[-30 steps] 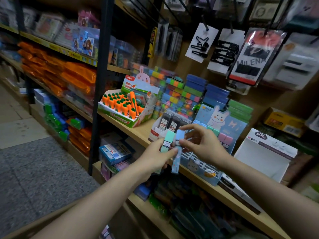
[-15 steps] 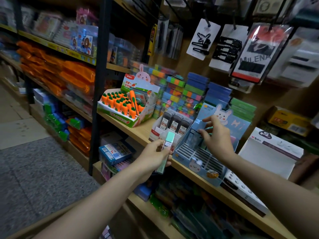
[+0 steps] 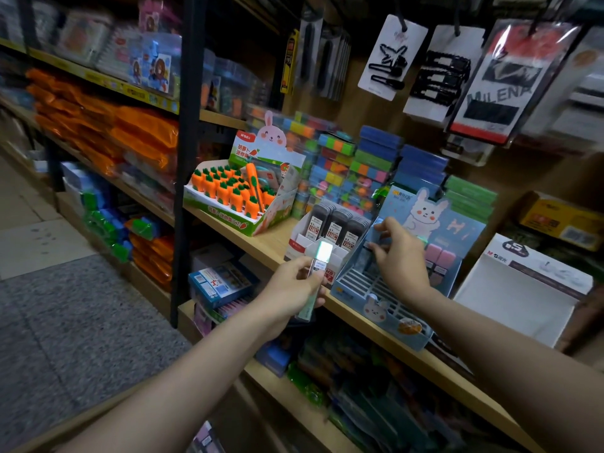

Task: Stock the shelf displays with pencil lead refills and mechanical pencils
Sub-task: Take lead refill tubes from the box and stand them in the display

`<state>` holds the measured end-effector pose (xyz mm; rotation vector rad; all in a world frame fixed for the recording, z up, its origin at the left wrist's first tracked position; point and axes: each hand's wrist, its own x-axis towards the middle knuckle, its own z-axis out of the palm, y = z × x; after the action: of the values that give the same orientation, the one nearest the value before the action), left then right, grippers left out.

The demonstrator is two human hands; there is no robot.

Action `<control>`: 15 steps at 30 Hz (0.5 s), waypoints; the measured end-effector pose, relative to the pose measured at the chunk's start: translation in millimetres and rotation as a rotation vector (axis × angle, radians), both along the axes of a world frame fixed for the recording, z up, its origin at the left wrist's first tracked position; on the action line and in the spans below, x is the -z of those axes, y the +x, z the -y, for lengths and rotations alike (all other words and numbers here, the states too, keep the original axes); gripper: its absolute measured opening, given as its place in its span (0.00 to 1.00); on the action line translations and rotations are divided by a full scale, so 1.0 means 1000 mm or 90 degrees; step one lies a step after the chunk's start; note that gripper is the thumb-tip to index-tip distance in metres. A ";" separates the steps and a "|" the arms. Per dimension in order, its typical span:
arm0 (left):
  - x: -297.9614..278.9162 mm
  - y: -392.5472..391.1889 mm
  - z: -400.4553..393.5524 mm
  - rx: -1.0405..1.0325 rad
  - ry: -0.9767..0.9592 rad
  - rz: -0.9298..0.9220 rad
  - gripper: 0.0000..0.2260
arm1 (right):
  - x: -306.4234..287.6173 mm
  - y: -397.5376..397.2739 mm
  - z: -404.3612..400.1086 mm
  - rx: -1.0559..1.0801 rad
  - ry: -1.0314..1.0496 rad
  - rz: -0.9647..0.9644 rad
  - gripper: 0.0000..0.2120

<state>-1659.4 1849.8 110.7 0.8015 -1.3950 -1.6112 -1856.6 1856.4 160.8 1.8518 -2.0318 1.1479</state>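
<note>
My left hand (image 3: 291,291) grips a pale green lead refill case (image 3: 322,253), held upright in front of the wooden shelf (image 3: 457,377). Reaching into the blue rabbit display box (image 3: 369,289), my right hand (image 3: 403,256) pinches a pale blue refill case (image 3: 380,235) between thumb and fingers against the box's upper left slots; blur hides most of that case. Pink cases (image 3: 438,256) stand in the display to the right of that hand. A white box of black lead refills (image 3: 331,228) sits just left of the display.
A carrot-themed display box (image 3: 228,194) stands further left on the same shelf. An open white carton (image 3: 523,289) sits to the right. Stacks of coloured packs (image 3: 366,165) fill the back. Carded hair clips (image 3: 390,57) hang overhead. A black upright post (image 3: 184,158) divides the shelving.
My right hand took the blue case from beside the green one and carried it up and right into the rabbit display. My left hand has stayed put with the green case.
</note>
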 end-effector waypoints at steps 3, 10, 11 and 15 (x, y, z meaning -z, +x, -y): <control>0.000 0.000 -0.002 0.001 0.007 0.003 0.12 | -0.004 -0.001 -0.006 0.000 0.004 -0.016 0.15; -0.002 0.002 -0.007 0.000 0.000 0.002 0.11 | -0.013 -0.033 -0.028 0.037 -0.027 -0.113 0.19; -0.001 0.002 -0.008 0.001 0.000 0.003 0.11 | -0.011 -0.038 -0.030 0.058 0.020 -0.146 0.22; 0.002 -0.001 -0.011 0.005 -0.002 0.012 0.12 | -0.003 -0.038 -0.030 0.077 0.104 -0.217 0.26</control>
<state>-1660.1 1860.6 108.8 0.8120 -1.4152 -1.6116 -1894.7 1886.3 163.9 1.8161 -2.0510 0.6015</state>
